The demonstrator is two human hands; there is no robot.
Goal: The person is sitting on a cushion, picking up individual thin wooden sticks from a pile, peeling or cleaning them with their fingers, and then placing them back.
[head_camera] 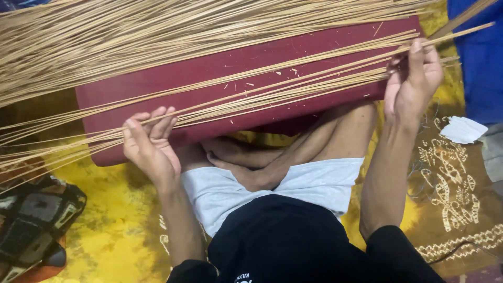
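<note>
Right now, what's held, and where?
Both hands grip thin sticks: left hand partway along their length, right hand near their right ends.

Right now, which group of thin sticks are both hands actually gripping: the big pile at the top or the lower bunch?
The lower bunch of sticks, slanting across the dark red board: left hand and right hand grip it. The big pile lies untouched.

Support: my dark red padded board [220,73], resting on the yellow patterned floor cloth [105,230].
On it: long thin tan sticks [157,31] (plus scattered splinters).
</note>
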